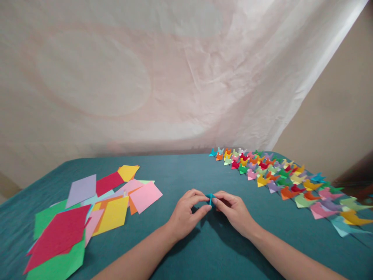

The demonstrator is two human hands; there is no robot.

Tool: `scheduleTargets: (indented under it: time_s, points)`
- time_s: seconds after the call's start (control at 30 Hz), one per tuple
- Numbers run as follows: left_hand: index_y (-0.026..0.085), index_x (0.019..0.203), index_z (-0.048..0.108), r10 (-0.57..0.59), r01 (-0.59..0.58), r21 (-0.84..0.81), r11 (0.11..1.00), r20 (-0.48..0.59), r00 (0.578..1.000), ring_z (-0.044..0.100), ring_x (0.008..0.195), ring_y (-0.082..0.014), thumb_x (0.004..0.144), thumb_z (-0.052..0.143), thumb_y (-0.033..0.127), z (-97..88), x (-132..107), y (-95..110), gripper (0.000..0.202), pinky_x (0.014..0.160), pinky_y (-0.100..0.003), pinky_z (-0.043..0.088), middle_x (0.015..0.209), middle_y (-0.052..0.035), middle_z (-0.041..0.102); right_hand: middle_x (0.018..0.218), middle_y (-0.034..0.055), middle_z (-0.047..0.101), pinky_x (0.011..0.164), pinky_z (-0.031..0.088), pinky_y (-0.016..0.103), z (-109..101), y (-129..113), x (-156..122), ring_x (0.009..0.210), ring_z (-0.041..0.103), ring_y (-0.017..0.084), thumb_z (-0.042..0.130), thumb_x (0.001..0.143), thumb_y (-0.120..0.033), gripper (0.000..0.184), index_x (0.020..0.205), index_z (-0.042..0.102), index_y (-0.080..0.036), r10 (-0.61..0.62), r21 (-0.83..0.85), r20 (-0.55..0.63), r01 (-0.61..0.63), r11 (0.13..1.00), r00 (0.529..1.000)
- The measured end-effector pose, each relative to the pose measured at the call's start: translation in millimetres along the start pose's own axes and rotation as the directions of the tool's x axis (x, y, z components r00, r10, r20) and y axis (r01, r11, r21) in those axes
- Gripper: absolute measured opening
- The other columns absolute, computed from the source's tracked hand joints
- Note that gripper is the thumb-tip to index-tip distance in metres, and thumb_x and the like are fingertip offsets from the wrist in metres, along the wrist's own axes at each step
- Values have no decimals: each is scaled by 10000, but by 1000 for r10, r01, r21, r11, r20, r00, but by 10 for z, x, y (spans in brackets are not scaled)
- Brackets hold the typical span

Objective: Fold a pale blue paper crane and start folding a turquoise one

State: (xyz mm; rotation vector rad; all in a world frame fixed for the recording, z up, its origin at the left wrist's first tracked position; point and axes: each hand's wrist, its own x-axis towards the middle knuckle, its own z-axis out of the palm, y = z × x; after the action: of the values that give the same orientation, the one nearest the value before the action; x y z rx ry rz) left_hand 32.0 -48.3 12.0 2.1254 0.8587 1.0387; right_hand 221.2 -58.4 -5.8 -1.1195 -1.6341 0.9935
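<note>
Between my two hands, above the middle of the cloth, is a small folded piece of blue paper (210,199). My left hand (189,212) pinches it from the left with thumb and forefinger. From the other side, my right hand (233,210) grips it between thumb and fingers. Much of the paper is covered by the fingertips, so its full shape cannot be made out; a thin upright edge shows between the thumbs.
Loose coloured paper sheets (112,216) lie overlapping at the left. Along the right side stand rows of several small folded paper birds (264,181). A dark green cloth (171,171) covers the table, and a pale hanging sheet (175,77) closes off the back.
</note>
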Motion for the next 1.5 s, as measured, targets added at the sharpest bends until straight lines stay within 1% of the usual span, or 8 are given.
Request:
scheduleTargets:
  time_s: [0.1,0.2,0.47,0.77,1.17,1.37,1.5]
  points:
    - [188,943,660,-28,26,-40,999,-49,998,575,873,-165,846,574,281,-4,12,0,159,809,-282,450,909,-51,619,747,24,605,585,414,240,9,-8,-4,636,522,134,537,853,-380,258,903,709,-195,-63,-76,12,64,995,998]
    - [189,911,672,-43,39,-51,998,-76,996,586,844,-160,834,587,266,2,10,10,137,790,-277,458,877,-44,630,743,27,604,610,410,248,17,-14,-9,672,533,147,536,856,-365,243,885,717,-205,-92,-126,11,93,988,996]
    - [203,934,707,-45,37,-69,997,-114,992,604,809,-159,788,639,225,20,-1,34,163,757,-268,473,853,-44,649,688,17,562,591,386,249,17,-40,-29,649,516,146,537,860,-343,230,903,724,-217,-104,-175,22,106,979,994]
    - [195,946,711,-56,46,-103,994,-98,994,603,806,-150,783,637,171,18,-5,19,181,758,-260,468,848,-40,645,680,9,531,574,367,245,20,-70,-42,633,500,137,528,872,-319,227,900,727,-214,-105,-168,21,107,980,994]
    - [201,959,710,-46,37,-123,992,-65,997,602,802,-147,815,593,185,27,1,10,186,755,-259,470,848,-42,649,676,8,525,575,364,241,29,-84,-55,632,495,131,528,873,-310,229,846,723,-194,-117,-169,24,119,978,993]
    - [193,960,706,-74,68,-112,991,-45,996,592,806,-145,829,574,191,13,-1,29,186,764,-257,459,845,-41,635,668,13,531,584,370,242,19,-85,-55,631,502,130,524,873,-310,260,737,695,-171,-122,-186,32,126,975,992]
    - [181,921,707,-104,100,-102,990,-30,994,586,801,-144,822,592,217,-1,3,55,156,759,-251,448,829,-39,626,668,13,536,582,374,243,16,-69,-55,629,505,131,528,870,-313,250,747,695,-174,-124,-188,31,127,974,992]
